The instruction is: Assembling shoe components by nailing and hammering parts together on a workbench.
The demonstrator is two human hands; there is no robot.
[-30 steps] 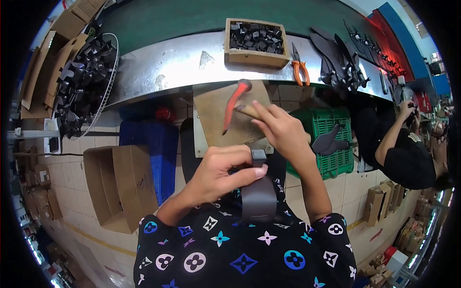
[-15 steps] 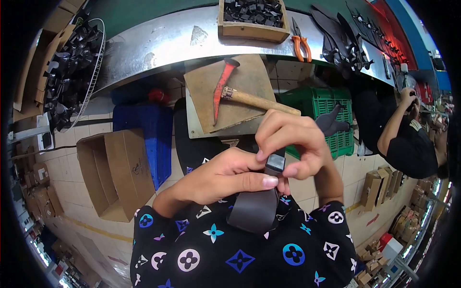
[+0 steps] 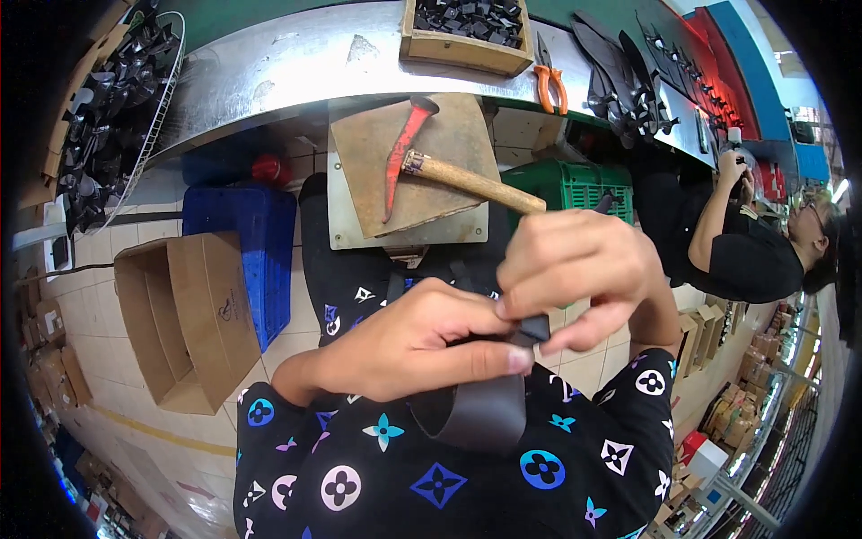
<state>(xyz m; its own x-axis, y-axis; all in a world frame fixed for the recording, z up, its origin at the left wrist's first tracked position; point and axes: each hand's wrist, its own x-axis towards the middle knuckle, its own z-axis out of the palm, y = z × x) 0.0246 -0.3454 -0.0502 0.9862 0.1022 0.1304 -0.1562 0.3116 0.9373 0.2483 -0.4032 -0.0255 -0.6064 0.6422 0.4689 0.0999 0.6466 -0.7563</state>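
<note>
My left hand (image 3: 422,346) is closed on a dark, smooth, curved strip (image 3: 485,418), its thumb pressing near the upper end. The wide lower part bends down in front of my patterned shirt. At that upper end sits a small black block-like piece (image 3: 533,330). My right hand (image 3: 584,274) pinches around this piece, with index finger and thumb on opposite sides. Beyond my hands, a red-headed hammer (image 3: 467,182) with a wooden handle lies on a brown square board (image 3: 370,148). The board rests on a pale plate (image 3: 348,235).
On the metal bench (image 3: 305,63) stand a wooden box (image 3: 467,56) of small black pieces and orange-handled pliers (image 3: 549,85). A blue crate (image 3: 269,234) and open carton (image 3: 211,314) stand left, a green crate (image 3: 575,193) right. A co-worker (image 3: 750,229) is at far right.
The view has shifted slightly, moving the bench and hammer leftward in the picture. My hands and the strip have turned a little, and the black piece now shows at another angle.
</note>
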